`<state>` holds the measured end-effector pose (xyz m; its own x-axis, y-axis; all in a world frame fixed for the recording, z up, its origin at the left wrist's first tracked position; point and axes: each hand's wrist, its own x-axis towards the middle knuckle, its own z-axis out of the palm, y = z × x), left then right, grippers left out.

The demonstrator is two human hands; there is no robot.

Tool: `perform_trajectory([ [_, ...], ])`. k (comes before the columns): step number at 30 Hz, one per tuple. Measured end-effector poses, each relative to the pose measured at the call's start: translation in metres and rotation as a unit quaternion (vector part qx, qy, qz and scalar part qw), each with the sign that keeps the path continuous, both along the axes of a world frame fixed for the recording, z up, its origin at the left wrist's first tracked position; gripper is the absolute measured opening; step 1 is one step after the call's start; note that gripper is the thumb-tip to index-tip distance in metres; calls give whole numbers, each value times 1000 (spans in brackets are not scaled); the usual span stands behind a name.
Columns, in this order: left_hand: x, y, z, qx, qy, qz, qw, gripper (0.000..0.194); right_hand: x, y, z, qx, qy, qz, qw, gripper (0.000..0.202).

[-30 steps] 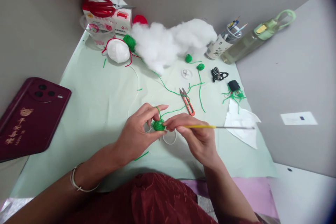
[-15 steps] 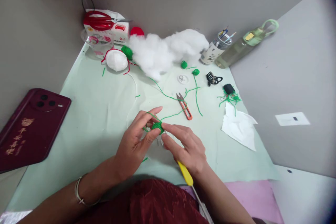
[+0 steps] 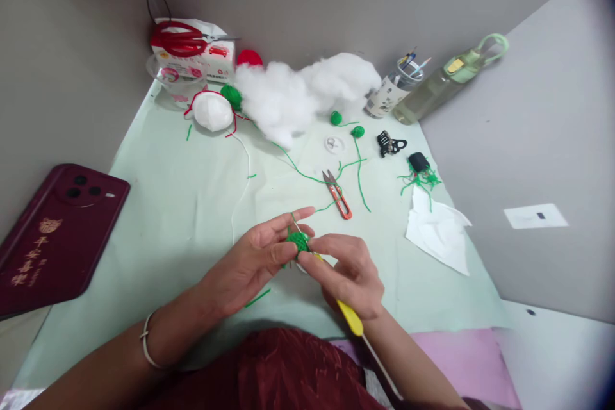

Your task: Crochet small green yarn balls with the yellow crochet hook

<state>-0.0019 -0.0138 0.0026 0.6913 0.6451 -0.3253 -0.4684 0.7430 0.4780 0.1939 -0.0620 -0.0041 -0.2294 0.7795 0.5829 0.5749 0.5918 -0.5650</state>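
Note:
My left hand (image 3: pixel 257 256) pinches a small green crocheted piece (image 3: pixel 298 242) between thumb and fingers, with green yarn running over its raised index finger. My right hand (image 3: pixel 353 272) grips a crochet hook with a yellow handle (image 3: pixel 350 317). The metal tip of the hook passes by the crocheted piece and meets the yarn near my left fingertips. From there the green yarn (image 3: pixel 307 177) trails over the table toward a green ball (image 3: pixel 231 97) at the back. Something white shows partly beneath the piece.
Orange-handled snips (image 3: pixel 339 196) lie beyond my hands. White stuffing (image 3: pixel 288 99), a white yarn ball (image 3: pixel 212 110), a pen jar (image 3: pixel 394 88) and a bottle (image 3: pixel 439 90) stand at the back. A dark red phone (image 3: pixel 62 230) is at left, crumpled paper (image 3: pixel 436 230) at right.
My left hand has turned, and its fingers and the crocheted piece have shifted slightly right and down. The hook has moved along, its tip now showing beyond the piece. My right hand has moved slightly right.

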Motion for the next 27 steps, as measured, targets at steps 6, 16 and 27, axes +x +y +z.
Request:
perform_trajectory([
  [6,1,4,0,13,26,39,999,66,-11,11,4,4,164,-4,986,33],
  [16,-4,8,2,77,96,66,990,62,0,11,16,-123,280,7,952,20],
  [27,-8,10,-5,85,11,-35,996,36,7,16,18,-217,392,44,893,14],
])
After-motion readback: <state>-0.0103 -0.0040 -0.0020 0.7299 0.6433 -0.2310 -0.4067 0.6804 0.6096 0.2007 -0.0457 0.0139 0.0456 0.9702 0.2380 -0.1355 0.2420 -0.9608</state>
